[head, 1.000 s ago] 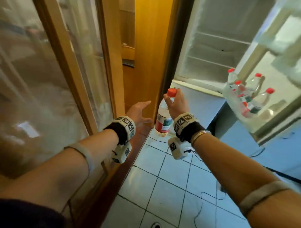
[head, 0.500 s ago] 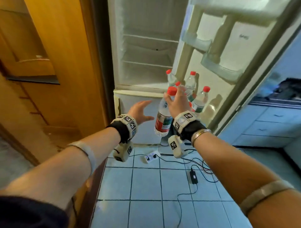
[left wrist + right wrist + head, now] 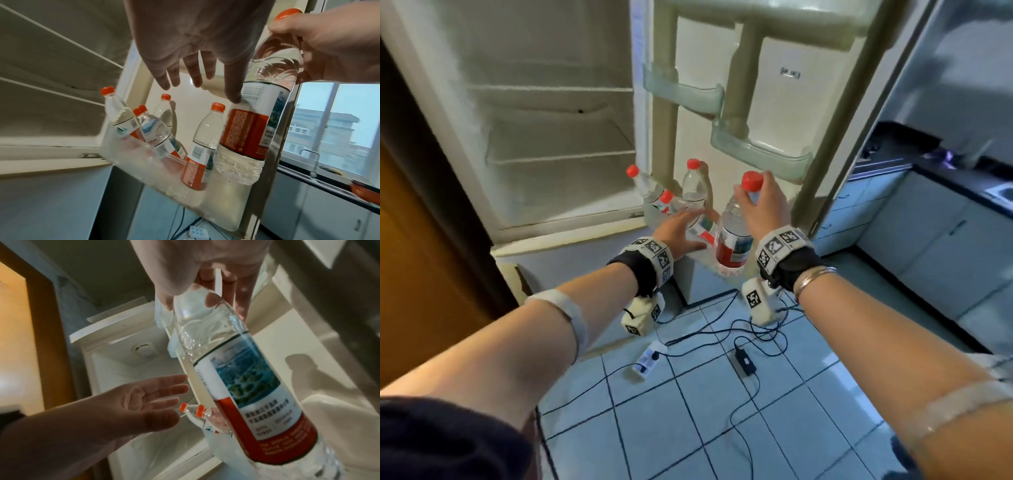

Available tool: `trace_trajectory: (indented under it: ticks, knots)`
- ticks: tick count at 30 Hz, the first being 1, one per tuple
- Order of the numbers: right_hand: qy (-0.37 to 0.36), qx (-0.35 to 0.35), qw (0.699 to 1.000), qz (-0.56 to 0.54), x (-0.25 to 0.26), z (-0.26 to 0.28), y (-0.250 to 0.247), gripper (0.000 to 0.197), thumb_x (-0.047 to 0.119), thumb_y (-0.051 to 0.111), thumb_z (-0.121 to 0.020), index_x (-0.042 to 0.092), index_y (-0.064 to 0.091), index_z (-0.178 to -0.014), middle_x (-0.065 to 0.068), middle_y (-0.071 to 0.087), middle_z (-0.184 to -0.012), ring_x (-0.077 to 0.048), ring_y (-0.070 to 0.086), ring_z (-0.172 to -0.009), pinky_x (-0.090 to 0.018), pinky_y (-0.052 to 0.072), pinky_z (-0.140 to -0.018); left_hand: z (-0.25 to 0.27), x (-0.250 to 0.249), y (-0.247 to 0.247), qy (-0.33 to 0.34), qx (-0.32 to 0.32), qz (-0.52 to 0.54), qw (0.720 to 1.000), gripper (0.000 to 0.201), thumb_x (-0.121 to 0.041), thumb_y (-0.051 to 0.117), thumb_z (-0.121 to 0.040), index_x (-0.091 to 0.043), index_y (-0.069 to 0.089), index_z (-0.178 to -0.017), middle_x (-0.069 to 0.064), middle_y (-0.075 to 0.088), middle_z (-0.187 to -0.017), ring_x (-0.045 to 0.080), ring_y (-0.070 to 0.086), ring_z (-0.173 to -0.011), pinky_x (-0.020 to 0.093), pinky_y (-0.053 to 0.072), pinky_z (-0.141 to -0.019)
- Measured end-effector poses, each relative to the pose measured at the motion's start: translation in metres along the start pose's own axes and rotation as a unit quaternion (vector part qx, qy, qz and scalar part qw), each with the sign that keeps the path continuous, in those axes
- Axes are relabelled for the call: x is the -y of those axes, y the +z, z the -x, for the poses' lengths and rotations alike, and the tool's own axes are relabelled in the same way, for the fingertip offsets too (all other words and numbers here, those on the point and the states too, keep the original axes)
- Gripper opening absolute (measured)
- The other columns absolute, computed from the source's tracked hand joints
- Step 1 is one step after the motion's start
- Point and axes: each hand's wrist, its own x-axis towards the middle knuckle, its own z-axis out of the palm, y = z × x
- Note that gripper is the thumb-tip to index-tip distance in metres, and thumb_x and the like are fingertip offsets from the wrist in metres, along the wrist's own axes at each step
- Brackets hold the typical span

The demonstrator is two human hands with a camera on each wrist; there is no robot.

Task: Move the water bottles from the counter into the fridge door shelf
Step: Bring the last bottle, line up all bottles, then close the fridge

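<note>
The right hand [image 3: 763, 209] grips the water bottle [image 3: 734, 240] by its neck, just under the red cap [image 3: 752, 180], so the body hangs free and can be lowered base-first. The bottle is in the air, just in front of the frosted bottom door shelf [image 3: 164, 175], its base near the shelf's right end. The left hand [image 3: 681, 231] is empty, fingers [image 3: 164, 78] spread and relaxed, beside the held bottle's label, probably to steady it or to shift the stored bottles. Four red-capped bottles [image 3: 205, 134] already stand in the shelf, two leaning left. Beyond, the fridge compartment [image 3: 544, 137] stands open with bare shelves; whether more bottles remain on the counter cannot be seen.
</note>
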Motion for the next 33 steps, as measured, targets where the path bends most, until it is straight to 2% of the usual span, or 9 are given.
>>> trace_trajectory:
  ticks: [4,9,13,17,19,21,23,31,33]
  knots:
    - [0.038,-0.031,0.999,0.018,-0.006,-0.021,0.003,0.039,0.038,0.055,-0.090,0.006,0.046,-0.111,-0.013,0.060,-0.110,-0.029,0.057,-0.101,-0.030,0.039,-0.081,-0.047,0.006,-0.004,0.043,0.029,-0.005,0.999,0.071,-0.025,0.070,-0.079,-0.017,0.035,-0.140,0.008,0.042,-0.144,0.025,0.041,-0.132,0.035,0.029,-0.110]
    - [0.053,-0.033,0.997,0.055,-0.015,-0.030,0.007,0.037,0.037,0.054,-0.090,0.009,0.045,-0.111,-0.010,0.059,-0.108,-0.026,0.056,-0.099,-0.032,0.041,-0.081,-0.093,0.000,0.005,0.056,0.077,0.010,0.995,0.073,-0.023,0.068,-0.080,-0.021,0.030,-0.143,0.009,0.040,-0.146,0.028,0.040,-0.133,0.040,0.031,-0.112]
    - [0.057,-0.018,0.996,0.071,-0.030,-0.033,0.011,0.037,0.038,0.056,-0.089,0.011,0.044,-0.111,-0.007,0.057,-0.103,-0.023,0.056,-0.097,-0.029,0.040,-0.080,-0.126,-0.011,0.021,0.081,0.096,0.010,0.992,0.077,-0.022,0.068,-0.081,-0.019,0.025,-0.145,0.012,0.038,-0.147,0.027,0.037,-0.135,0.034,0.028,-0.111]
    - [0.060,-0.018,0.997,0.050,-0.045,-0.039,0.011,0.038,0.037,0.059,-0.087,0.013,0.047,-0.114,-0.005,0.061,-0.106,-0.016,0.056,-0.094,-0.026,0.039,-0.081,-0.152,-0.019,0.037,0.068,0.103,0.037,0.992,0.080,-0.024,0.068,-0.081,-0.022,0.020,-0.145,0.009,0.041,-0.146,0.027,0.043,-0.132,0.033,0.032,-0.107]
    - [0.050,-0.018,0.998,0.045,-0.049,-0.044,0.012,0.037,0.035,0.060,-0.087,0.011,0.048,-0.113,-0.005,0.061,-0.104,-0.013,0.053,-0.090,-0.025,0.037,-0.080,-0.163,-0.019,0.046,0.051,0.112,0.060,0.991,0.072,-0.022,0.067,-0.081,-0.021,0.028,-0.142,0.009,0.050,-0.138,0.029,0.049,-0.125,0.033,0.037,-0.103]
    - [0.037,-0.016,0.998,0.041,-0.053,-0.051,0.013,0.036,0.034,0.060,-0.088,0.010,0.049,-0.113,-0.005,0.061,-0.103,-0.014,0.053,-0.089,-0.025,0.038,-0.079,-0.173,-0.019,0.052,0.049,0.110,0.074,0.990,0.053,-0.019,0.065,-0.082,-0.015,0.042,-0.131,0.011,0.060,-0.124,0.030,0.055,-0.116,0.030,0.040,-0.094]
    - [0.029,-0.013,0.999,0.034,-0.059,-0.057,0.015,0.038,0.034,0.060,-0.088,0.009,0.049,-0.114,-0.006,0.061,-0.105,-0.016,0.055,-0.091,-0.025,0.041,-0.081,-0.182,-0.020,0.053,0.047,0.110,0.065,0.991,0.043,-0.017,0.062,-0.085,-0.009,0.048,-0.124,0.012,0.062,-0.116,0.028,0.057,-0.109,0.026,0.037,-0.085]
    - [0.058,-0.004,0.998,0.015,-0.089,-0.077,0.021,0.037,0.034,0.059,-0.088,0.010,0.048,-0.113,-0.005,0.061,-0.106,-0.012,0.052,-0.089,-0.024,0.040,-0.079,-0.211,-0.016,0.054,0.042,0.104,0.062,0.992,0.039,-0.019,0.065,-0.083,-0.008,0.051,-0.117,0.014,0.063,-0.111,0.026,0.056,-0.092,0.026,0.037,-0.080]
    - [0.075,0.002,0.997,0.018,-0.097,-0.084,0.024,0.037,0.035,0.057,-0.089,0.010,0.047,-0.113,-0.005,0.060,-0.106,-0.013,0.052,-0.090,-0.025,0.039,-0.079,-0.216,-0.014,0.053,0.045,0.112,0.061,0.991,0.039,-0.020,0.066,-0.082,-0.010,0.050,-0.117,0.013,0.063,-0.111,0.028,0.058,-0.096,0.027,0.038,-0.081]
